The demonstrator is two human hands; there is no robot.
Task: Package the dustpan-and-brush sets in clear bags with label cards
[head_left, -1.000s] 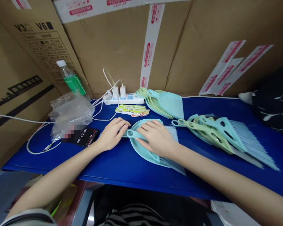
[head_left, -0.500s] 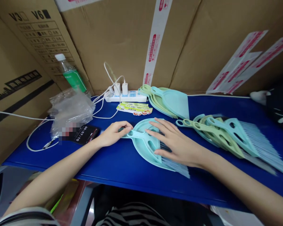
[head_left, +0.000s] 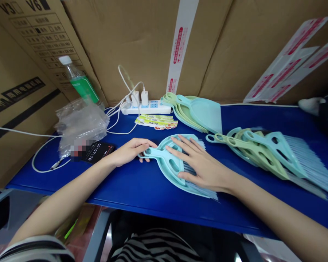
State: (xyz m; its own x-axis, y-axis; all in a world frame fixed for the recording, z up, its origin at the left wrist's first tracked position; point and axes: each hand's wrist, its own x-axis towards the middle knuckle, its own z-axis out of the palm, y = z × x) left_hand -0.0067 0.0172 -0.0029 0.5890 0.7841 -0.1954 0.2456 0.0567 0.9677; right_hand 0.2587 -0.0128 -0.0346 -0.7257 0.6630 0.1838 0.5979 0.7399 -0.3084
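In front of me a light-blue hand brush (head_left: pixel 166 154) lies nested in a light-blue dustpan (head_left: pixel 168 174), handles pointing left. My left hand (head_left: pixel 129 150) is closed around the handle ends, thumb on top and fingertips showing below. My right hand (head_left: pixel 200 163) rests flat over the brush head with its fingers spread. It partly hides the brush head and the bristles, which stick out past the dustpan's right edge.
Stacked blue and green dustpans (head_left: pixel 206 113) lie behind, and several matching brushes (head_left: pixel 276 151) lie at the right. A power strip (head_left: pixel 154 108), sachets (head_left: pixel 157 121), a phone (head_left: pixel 98 151), clear plastic bags (head_left: pixel 83 122) and a bottle (head_left: pixel 83 85) occupy the blue table's back and left. Cardboard stands behind.
The dustpan and brush have turned slightly and settled closer together. My left fingers have come round under the handle ends. My right hand still lies on the brush; the camera view has tilted a little.
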